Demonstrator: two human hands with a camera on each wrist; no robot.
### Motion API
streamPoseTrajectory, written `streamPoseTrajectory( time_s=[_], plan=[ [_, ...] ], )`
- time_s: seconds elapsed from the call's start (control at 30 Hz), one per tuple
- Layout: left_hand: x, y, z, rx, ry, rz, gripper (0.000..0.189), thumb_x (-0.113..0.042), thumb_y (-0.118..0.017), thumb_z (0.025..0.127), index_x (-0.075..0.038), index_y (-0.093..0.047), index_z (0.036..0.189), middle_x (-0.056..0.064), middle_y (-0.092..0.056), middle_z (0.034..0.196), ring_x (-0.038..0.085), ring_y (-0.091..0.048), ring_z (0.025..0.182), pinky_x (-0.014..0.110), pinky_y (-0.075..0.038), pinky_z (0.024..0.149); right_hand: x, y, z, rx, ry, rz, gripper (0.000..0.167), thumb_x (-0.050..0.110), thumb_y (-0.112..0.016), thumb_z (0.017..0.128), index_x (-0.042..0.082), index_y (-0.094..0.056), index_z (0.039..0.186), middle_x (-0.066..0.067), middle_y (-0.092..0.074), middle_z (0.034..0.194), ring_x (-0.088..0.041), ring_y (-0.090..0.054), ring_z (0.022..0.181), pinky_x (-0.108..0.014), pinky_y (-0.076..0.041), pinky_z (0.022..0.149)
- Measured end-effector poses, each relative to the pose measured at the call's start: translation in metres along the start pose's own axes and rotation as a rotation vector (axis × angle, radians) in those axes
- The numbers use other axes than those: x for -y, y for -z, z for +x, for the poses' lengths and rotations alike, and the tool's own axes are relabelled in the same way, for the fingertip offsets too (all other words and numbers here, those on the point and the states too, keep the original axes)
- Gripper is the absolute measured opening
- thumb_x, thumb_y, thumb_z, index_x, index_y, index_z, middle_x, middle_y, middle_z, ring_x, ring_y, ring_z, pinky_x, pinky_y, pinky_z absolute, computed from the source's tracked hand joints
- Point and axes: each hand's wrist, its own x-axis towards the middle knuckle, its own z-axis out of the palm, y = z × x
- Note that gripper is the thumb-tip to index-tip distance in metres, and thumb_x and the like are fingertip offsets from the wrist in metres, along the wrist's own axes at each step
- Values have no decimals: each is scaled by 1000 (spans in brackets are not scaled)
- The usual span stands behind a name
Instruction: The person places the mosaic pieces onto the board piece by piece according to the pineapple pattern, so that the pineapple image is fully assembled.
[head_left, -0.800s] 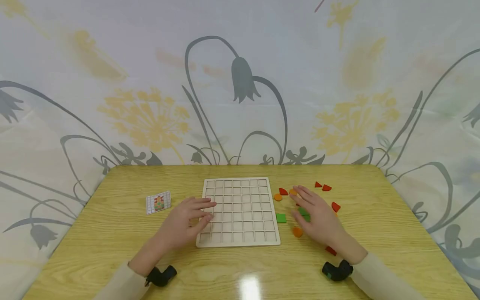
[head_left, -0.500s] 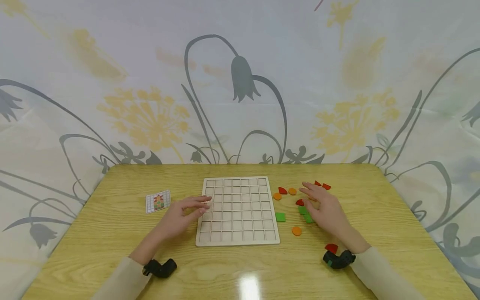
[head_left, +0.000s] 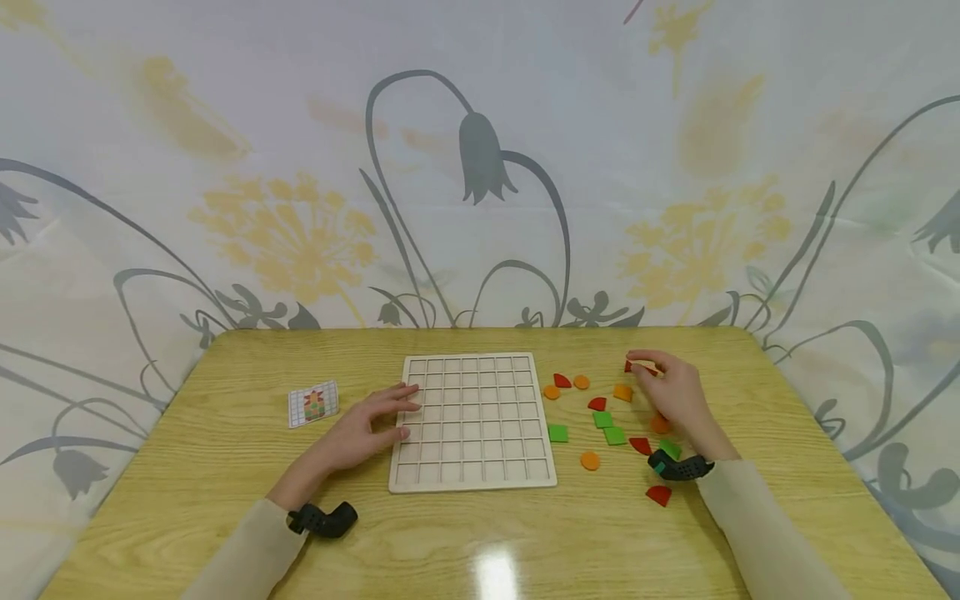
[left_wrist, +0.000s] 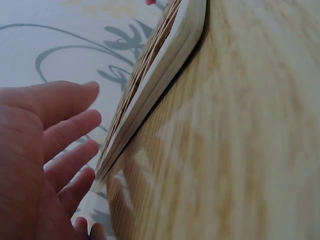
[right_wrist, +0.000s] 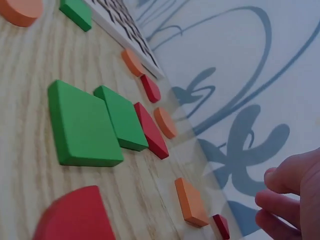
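My left hand (head_left: pixel 358 429) hovers by the left edge of a pale gridded board (head_left: pixel 472 488), fingers spread and holding nothing. In the left wrist view that left hand (left_wrist: pixel 45 145) is apart from the board's side (left_wrist: pixel 160 75). My right hand (head_left: pixel 675 392) reaches over the far right, its fingers bent down around two red pieces, one a small red triangle (head_left: pixel 628 367). In the right wrist view the right hand (right_wrist: pixel 287 192) shows loosely bent fingers with nothing between them, and the red triangle (right_wrist: pixel 221 226) lies apart on the table.
Loose flat pieces lie right of the board: green squares (head_left: pixel 615 436), orange discs (head_left: pixel 590 461), red quarter circles (head_left: pixel 659 496) and an orange square (head_left: pixel 622 392). A card with a coloured pattern (head_left: pixel 313 403) lies to the left. A flowered cloth (head_left: pixel 480 250) hangs behind the table.
My right hand has moved away and to the right, uncovering green, red and orange pieces, and its fingers have bent down. The left hand has shifted slightly left.
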Motion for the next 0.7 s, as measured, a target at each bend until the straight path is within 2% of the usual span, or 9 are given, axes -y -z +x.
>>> streamPoseTrajectory(
  time_s=[0.07,0.1,0.17,0.23,0.33,0.4,0.47,0.57,0.7],
  plan=[
    [1,0,0,6,-4,7,37,-18,-69,96,-8,-66,131,13,-43,153,38,-31,144,64,-26,110,-4,0,4,21,-35,10,27,8,-60,99,-2,-68,123,-26,-62,127,-43,-60,107,-56,-48,94],
    [2,1,0,11,-1,9,38,-18,-70,95,-8,-66,131,12,-43,154,37,-30,144,64,-26,110,-6,0,6,36,-52,12,28,10,-60,100,-2,-67,125,-26,-61,129,-46,-54,118,-61,-42,99],
    [2,1,0,26,8,12,39,-20,-71,94,-8,-66,131,12,-42,154,38,-30,144,64,-26,110,-9,0,10,65,-99,26,31,13,-59,101,-1,-66,127,-25,-62,129,-46,-56,109,-55,-49,91],
    [1,2,0,44,15,11,42,-21,-73,93,-8,-66,132,12,-40,155,38,-29,145,63,-27,110,-13,0,12,90,-146,46,33,17,-59,101,1,-65,130,-23,-63,128,-41,-57,95,-43,-52,76],
    [0,3,0,65,19,6,45,-21,-75,91,-7,-65,132,12,-39,156,38,-27,145,63,-27,111,-18,0,15,120,-199,70,37,22,-58,102,1,-64,132,-22,-65,125,-34,-57,89,-31,-45,65],
    [0,3,0,74,19,6,46,-22,-76,90,-6,-65,132,12,-38,157,38,-27,145,62,-28,111,-21,-1,15,138,-228,82,40,24,-58,102,0,-63,133,-23,-63,128,-34,-58,105,-30,-48,77],
    [0,3,1,77,18,1,46,-21,-76,90,-5,-65,132,12,-38,157,38,-27,146,62,-28,111,-24,-1,15,148,-247,89,41,26,-58,101,0,-62,133,-23,-61,131,-36,-55,117,-37,-47,90],
    [2,3,0,75,17,1,46,-21,-76,90,-6,-66,131,12,-38,157,38,-27,146,62,-27,111,-27,-3,16,145,-268,100,41,26,-59,101,1,-63,133,-23,-59,134,-39,-52,123,-48,-43,100],
    [4,3,-1,72,14,1,46,-21,-76,90,-6,-65,131,13,-38,157,38,-26,146,63,-26,111,-30,-5,18,132,-269,103,39,24,-61,100,1,-65,130,-23,-60,133,-40,-51,124,-52,-40,104]
  ],
)
